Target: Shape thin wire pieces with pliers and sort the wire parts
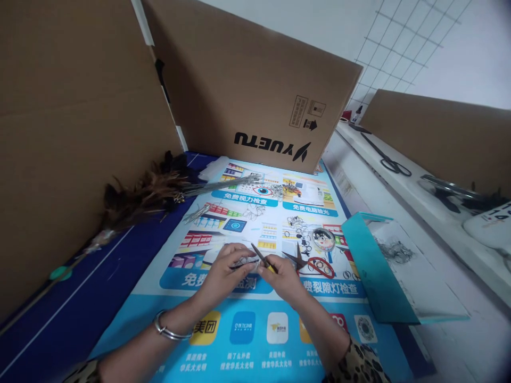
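Observation:
My left hand (224, 271) and my right hand (284, 276) meet over a printed blue poster (255, 330) on the table. The left fingers pinch a small silvery wire piece (244, 261). The right fingers are closed on a thin dark tool with a yellow handle (263, 260) whose tip points up and left toward that piece. A silver bangle (170, 331) circles my left wrist. Red-handled scissors (309, 261) lie just right of my right hand.
A bundle of brown feathers (143, 194) on wire stems lies at the left. Small metal rings and a round tin (323, 238) sit beyond the hands. A teal-edged tray (383, 276) holds wire parts at the right. Cardboard panels (255, 90) wall the back and left.

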`<state>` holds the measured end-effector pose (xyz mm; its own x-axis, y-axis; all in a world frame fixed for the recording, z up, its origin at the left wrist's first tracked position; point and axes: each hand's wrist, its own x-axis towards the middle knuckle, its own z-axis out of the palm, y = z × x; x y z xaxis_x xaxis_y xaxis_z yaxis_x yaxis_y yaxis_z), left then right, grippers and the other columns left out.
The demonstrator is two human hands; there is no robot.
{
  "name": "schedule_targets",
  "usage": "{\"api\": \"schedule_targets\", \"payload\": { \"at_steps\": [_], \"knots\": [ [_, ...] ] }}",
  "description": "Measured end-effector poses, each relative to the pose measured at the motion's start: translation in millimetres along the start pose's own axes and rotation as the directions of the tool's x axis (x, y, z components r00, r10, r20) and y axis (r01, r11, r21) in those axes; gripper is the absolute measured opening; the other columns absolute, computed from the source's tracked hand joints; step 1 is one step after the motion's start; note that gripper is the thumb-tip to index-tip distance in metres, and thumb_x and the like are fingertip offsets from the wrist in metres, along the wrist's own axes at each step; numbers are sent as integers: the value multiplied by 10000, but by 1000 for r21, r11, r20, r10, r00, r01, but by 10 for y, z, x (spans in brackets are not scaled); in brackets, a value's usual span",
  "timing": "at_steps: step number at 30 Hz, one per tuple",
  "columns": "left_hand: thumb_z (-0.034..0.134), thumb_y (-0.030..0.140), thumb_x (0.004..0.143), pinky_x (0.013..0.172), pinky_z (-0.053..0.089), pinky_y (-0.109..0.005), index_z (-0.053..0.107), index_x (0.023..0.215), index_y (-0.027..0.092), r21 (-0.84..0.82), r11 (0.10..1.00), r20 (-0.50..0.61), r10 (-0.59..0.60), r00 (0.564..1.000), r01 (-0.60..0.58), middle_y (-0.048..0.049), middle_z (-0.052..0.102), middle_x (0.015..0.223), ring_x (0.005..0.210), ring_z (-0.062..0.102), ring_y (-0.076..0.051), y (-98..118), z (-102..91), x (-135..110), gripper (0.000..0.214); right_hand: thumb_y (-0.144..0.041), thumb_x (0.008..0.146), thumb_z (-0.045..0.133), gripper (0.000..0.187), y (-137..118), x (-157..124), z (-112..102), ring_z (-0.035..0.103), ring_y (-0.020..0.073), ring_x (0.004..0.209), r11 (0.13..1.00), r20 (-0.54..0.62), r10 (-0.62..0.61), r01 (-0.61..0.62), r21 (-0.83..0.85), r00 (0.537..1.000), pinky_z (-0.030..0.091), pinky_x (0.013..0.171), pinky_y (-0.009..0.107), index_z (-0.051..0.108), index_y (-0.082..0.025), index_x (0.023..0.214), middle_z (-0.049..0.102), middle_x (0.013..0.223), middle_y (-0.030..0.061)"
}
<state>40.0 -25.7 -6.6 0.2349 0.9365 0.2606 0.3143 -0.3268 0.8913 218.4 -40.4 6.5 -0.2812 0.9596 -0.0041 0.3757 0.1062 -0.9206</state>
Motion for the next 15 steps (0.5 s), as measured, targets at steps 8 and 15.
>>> {"api": "schedule_targets", "payload": {
  "at_steps": [8, 15],
  "knots": [
    [555, 282, 785, 804, 410, -307, 649, 814, 194, -51, 999, 128, 26, 991, -20, -45, 620, 829, 854, 535, -184, 51, -19, 17, 132, -327, 775, 498, 192, 7, -10, 47, 332, 86, 565, 1000, 29, 2, -1, -25, 1000, 273, 507, 184, 450, -181, 660, 364, 599, -46],
    [513, 215, 806, 751, 409, -281, 623, 749, 171, -55, 998, 165, 33, 986, -25, -29, 618, 763, 789, 533, -159, 116, -34, 22, 132, -319, 779, 501, 177, 25, -8, 34, 335, 81, 581, 1000, 40, -16, 16, -16, 999, 283, 520, 178, 469, -169, 691, 373, 615, -48]
  ]
}}
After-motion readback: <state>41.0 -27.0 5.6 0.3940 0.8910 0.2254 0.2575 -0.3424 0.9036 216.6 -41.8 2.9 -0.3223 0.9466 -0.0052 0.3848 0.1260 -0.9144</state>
